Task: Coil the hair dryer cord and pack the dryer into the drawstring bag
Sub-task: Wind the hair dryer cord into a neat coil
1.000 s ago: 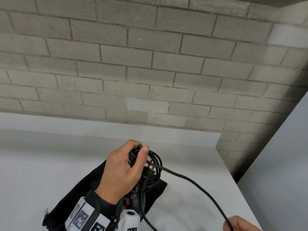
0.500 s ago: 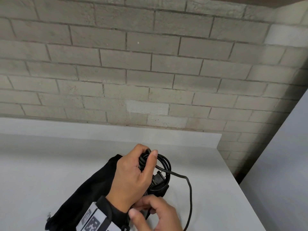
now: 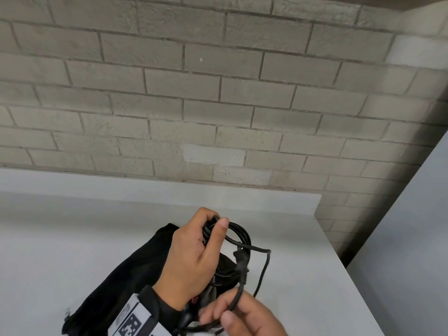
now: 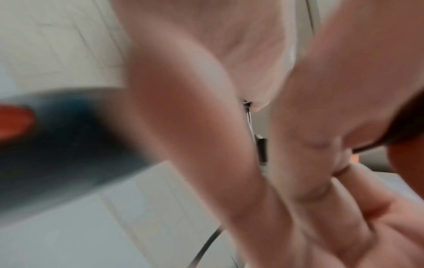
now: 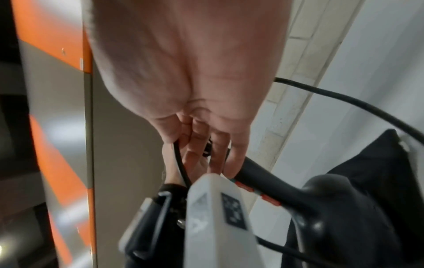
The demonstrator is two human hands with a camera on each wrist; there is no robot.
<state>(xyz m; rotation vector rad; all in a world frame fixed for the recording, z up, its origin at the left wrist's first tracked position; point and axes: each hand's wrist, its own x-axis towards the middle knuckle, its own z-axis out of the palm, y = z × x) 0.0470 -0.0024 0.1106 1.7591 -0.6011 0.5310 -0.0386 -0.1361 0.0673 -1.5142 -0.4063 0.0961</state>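
My left hand (image 3: 194, 258) grips the gathered loops of the black cord (image 3: 238, 235) above the black drawstring bag (image 3: 135, 275), thumb pressed over the top of the coil. The plug (image 3: 240, 260) hangs at the coil's right side. Just below, my right hand (image 3: 242, 318) pinches a strand of the cord, and a short slack loop (image 3: 265, 265) sticks out to the right. The black hair dryer (image 5: 321, 203) with orange-red buttons shows in the right wrist view, its handle under my left hand. In the head view the dryer is mostly hidden.
The bag lies on a white table (image 3: 72, 238) against a grey brick wall (image 3: 218, 105). The table's right edge (image 3: 339, 251) drops off beside a grey panel (image 3: 412, 238). The left wrist view is blurred.
My right hand came in from the lower right to just under my left hand, bringing the loose cord along. The long trailing strand has shrunk to a short loop.
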